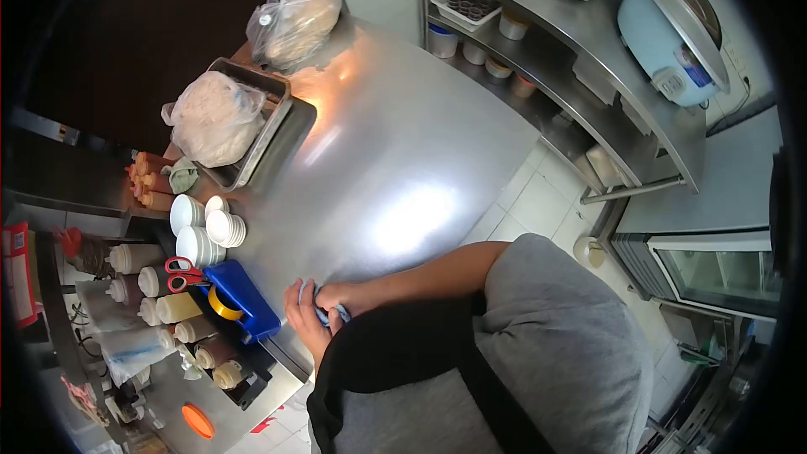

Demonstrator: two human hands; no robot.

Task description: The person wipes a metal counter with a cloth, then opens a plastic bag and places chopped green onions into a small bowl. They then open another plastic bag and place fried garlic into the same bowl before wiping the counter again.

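A light blue cloth (322, 313) is bunched between my two hands at the near edge of the steel table (378, 143). My left hand (304, 316) lies against its left side with the fingers bent around it. From the right, my right hand (338, 296) is closed on the cloth, and its fingers are partly hidden. Just left of my hands stands a blue tape dispenser (252, 307) with a yellow tape roll (224, 304). Red-handled scissors (180, 274) rest beside the dispenser.
White bowls (194, 245) are stacked beyond the scissors. Metal trays (282, 130) carry a filled plastic bag (215, 118); another bag (296, 23) lies behind. Sauce bottles (178, 307) line the left side. Rice cookers (672, 42) stand on a shelf (580, 25) at right.
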